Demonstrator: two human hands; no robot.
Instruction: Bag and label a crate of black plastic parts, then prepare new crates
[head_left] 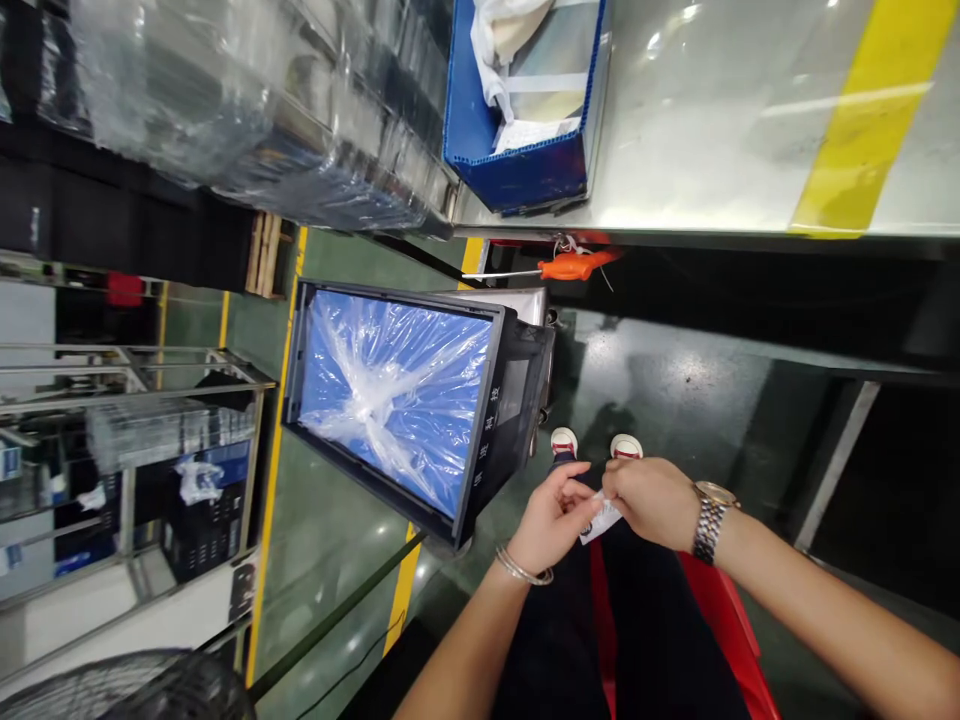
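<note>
Low in front of my lap, both hands meet at a small white label with dark print [602,520]. My left hand [551,515], with bangles at its wrist, pinches the label's left side between thumb and fingers. My right hand [649,498], wearing a metal watch, has its fingers closed at the label's upper edge and hides part of it. To the left of my hands stands a dark crate [491,420] with pale lettering, filled with something blue under gathered clear plastic film [375,400].
A metal worktable [697,130] with yellow tape carries a blue bin [517,180]. An orange-handled screwdriver [570,266] hangs at its edge. Plastic-wrapped stacks [300,120] stand at upper left, a black fan [150,690] at lower left. I sit on a red seat [731,620].
</note>
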